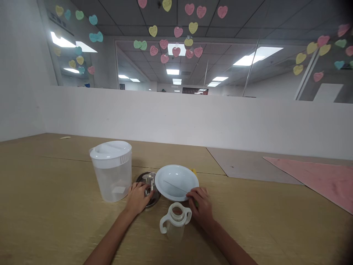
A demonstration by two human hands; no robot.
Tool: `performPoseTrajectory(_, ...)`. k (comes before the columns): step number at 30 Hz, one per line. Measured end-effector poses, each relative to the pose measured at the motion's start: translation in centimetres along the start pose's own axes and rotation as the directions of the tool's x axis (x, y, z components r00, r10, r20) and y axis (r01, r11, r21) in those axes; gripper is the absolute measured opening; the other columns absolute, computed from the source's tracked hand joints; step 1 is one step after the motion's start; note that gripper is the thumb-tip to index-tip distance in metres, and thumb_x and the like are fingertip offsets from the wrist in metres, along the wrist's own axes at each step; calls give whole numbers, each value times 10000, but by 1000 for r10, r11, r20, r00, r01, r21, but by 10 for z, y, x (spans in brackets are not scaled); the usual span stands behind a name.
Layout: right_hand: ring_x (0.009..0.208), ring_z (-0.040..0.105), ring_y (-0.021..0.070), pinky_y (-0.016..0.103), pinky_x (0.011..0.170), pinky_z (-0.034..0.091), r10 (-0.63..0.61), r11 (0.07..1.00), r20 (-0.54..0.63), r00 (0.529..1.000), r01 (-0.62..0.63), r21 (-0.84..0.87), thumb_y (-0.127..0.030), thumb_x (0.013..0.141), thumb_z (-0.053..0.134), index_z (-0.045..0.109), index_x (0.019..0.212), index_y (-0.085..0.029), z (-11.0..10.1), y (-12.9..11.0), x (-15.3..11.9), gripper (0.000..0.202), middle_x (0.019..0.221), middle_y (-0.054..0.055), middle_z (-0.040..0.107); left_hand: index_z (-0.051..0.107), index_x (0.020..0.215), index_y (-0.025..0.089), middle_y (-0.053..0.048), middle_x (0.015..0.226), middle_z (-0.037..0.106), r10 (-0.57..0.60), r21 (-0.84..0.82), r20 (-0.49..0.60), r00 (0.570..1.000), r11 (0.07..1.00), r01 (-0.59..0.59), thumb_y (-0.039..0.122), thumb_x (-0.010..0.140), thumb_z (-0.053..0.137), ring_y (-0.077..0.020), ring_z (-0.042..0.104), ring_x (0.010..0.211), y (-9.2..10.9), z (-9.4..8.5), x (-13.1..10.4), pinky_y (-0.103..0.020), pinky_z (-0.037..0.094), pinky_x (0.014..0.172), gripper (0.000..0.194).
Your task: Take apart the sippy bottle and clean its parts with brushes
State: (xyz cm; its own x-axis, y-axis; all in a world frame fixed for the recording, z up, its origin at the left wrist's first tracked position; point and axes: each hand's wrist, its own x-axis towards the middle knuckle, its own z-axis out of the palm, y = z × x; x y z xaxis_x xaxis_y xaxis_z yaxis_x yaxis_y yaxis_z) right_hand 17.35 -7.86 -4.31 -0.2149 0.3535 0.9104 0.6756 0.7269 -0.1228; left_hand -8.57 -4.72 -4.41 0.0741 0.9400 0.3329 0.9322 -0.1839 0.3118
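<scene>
My left hand [138, 198] rests at the edge of a round metal dish [156, 200], its fingers curled against a small clear plastic piece [149, 179] lying in it. My right hand [201, 206] is closed at the near right rim of a white bowl [172, 173]. From its fingertips a thin stick [175, 186] reaches across the bowl. Between my forearms stands a clear bottle [175, 230] without a lid, with a white two-handled collar [178, 221] round its neck. Something yellow [194, 171] shows behind the bowl, mostly hidden.
A tall translucent pitcher [111, 180] with a white lid stands left of the dish. On the right, a grey mat [242, 167] and a pink cloth [325, 176] lie on the wooden table [55, 206]. A low white wall [165, 114] closes off the back.
</scene>
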Motion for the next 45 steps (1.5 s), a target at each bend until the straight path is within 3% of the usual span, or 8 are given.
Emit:
performPoseTrajectory(12, 658, 477, 149, 296, 625, 343, 1, 1000, 1, 1000, -1, -20, -86, 801, 449, 586, 743, -175, -1, -1, 0, 174, 691, 22, 542, 743, 831, 207, -84, 959, 698, -57, 5, -78, 995, 998, 58, 452, 843, 459, -296, 555, 975, 8, -3, 3, -413, 387, 849, 375)
performPoseTrajectory(21, 654, 477, 148, 298, 625, 342, -4, 1000, 3, 1000, 4, -30, -82, 801, 442, 584, 747, -178, 0, 0, 0, 179, 690, 21, 547, 691, 974, 140, -108, 984, 657, -53, -90, -232, 971, 995, 32, 361, 834, 458, -254, 576, 1016, 0, 6, 5, -408, 384, 966, 350)
performPoseTrajectory(25, 651, 477, 149, 302, 627, 336, 8, 999, 10, 1000, -8, -31, -96, 809, 432, 589, 745, -179, 0, 0, -1, 188, 684, 19, 548, 647, 1056, 103, -123, 1048, 603, -83, -167, -290, 954, 985, 35, 360, 853, 400, -245, 576, 1014, -3, 4, 6, -368, 463, 905, 410)
performPoseTrajectory(29, 646, 478, 148, 302, 621, 332, 21, 1000, 0, 1000, -21, -22, -96, 809, 427, 590, 738, -180, 1, 0, -1, 196, 676, 19, 547, 580, 1132, 74, -147, 1130, 527, -83, -269, -421, 903, 963, -37, 363, 885, 334, -246, 544, 1064, -1, -1, 4, -370, 448, 945, 453)
performPoseTrajectory(32, 648, 476, 149, 301, 622, 330, 21, 999, -1, 1000, -21, -30, -94, 803, 436, 590, 738, -181, 0, -1, -1, 189, 680, 19, 548, 529, 1187, 114, -140, 1164, 479, -23, -312, -560, 828, 932, -186, 342, 894, 356, -254, 505, 1116, 5, -4, 1, -394, 431, 973, 409)
performPoseTrajectory(35, 650, 475, 148, 299, 621, 326, 12, 999, -7, 1000, -12, -35, -92, 798, 440, 590, 742, -182, -1, -2, 0, 184, 686, 19, 552, 455, 1266, 153, -133, 1207, 433, 83, -278, -611, 787, 908, -312, 303, 902, 394, -254, 473, 1164, 15, -1, -4, -404, 425, 989, 398)
performPoseTrajectory(40, 647, 476, 149, 297, 620, 323, 5, 999, -15, 1000, -6, -32, -89, 788, 439, 584, 744, -183, -1, -3, 0, 178, 687, 18, 549, 316, 1367, 208, -136, 1310, 379, 302, -181, -536, 788, 871, -456, 212, 933, 336, -248, 466, 1211, 30, 9, -12, -411, 423, 1006, 435)
performPoseTrajectory(45, 655, 482, 154, 300, 628, 329, 8, 999, -13, 1000, -9, -33, -85, 774, 447, 582, 752, -187, 0, -1, -1, 170, 694, 19, 547, 273, 1392, 236, -127, 1313, 406, 464, -128, -502, 730, 795, -594, 121, 937, 296, -210, 491, 1205, 39, 13, -15, -354, 443, 1000, 470)
